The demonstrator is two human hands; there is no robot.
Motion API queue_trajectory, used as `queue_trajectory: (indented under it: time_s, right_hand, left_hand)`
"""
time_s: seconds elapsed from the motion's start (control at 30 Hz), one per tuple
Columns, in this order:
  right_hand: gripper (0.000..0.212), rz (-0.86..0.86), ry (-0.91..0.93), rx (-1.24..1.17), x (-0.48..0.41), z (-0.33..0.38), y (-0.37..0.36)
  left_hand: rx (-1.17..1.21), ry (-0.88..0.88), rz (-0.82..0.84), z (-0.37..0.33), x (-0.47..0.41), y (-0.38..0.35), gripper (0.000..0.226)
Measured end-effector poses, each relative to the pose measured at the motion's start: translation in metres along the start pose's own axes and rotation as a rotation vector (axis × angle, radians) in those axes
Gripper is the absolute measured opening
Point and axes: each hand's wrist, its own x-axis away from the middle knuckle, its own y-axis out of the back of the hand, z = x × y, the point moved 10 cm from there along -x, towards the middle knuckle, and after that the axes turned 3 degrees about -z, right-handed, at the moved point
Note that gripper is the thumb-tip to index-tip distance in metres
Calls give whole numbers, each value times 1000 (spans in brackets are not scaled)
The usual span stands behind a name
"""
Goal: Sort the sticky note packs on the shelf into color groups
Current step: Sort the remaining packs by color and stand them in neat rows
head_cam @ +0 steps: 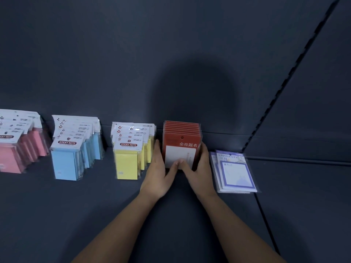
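Several red sticky note packs stand upright in a row on the dark shelf. My left hand grips the row's left side and my right hand grips its right side, both thumbs pressing on the front pack's white panel. Left of them stand a row of yellow packs, a row of blue packs and, at the far left, a row of pink packs. To the right of my hands, purple-bordered packs lie flat in a small pile.
The shelf's dark back wall rises right behind the rows. A slotted upright and a seam in the shelf run along the right side, beside the purple pile.
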Motion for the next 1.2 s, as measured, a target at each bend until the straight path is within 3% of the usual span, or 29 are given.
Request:
queue_trajectory:
  time_s: [0.17,0.3,0.43,0.5,0.57,0.63,0.7,0.8,0.9,1.0,1.1,1.2]
  right_hand:
    - [86,-87,45,17,5,8,10]
    - [74,-207,229,172,18,38,21]
    - [62,-237,329,183,34,52,37]
    - [52,-329,290,157,35,47,67]
    - [43,-412,191,247,33,34,105]
    - [42,-425,51,435,32,14,137]
    - [47,-333,-103,524,32,-12,153]
    - [47,-143,-146,443,37,-34,146]
    - [45,-148,-115,364,44,-34,147]
    - [36,-191,-163,194,48,-40,154]
    - [26,-175,-186,55,55,-41,154]
    - [51,-158,-217,8,61,-43,150]
  left_hand:
    - [-47,-55,-32,-4,4,4,78]
    - [-148,-208,-100,-25,16,11,78]
    - [-292,-459,-307,-67,36,26,48]
    - [-246,-488,-228,-80,42,9,29]
    - [-228,-394,-36,-83,44,-27,20]
    - [-222,-132,153,-67,42,-68,30]
    - [-97,198,263,-45,44,-99,45]
    - [277,516,224,-40,49,-125,33]
    - [534,751,118,-32,50,-134,33]
    - [587,784,185,-35,48,-138,46]
    - [505,700,331,-41,52,-136,37]
    - [442,629,371,-37,62,-124,38]
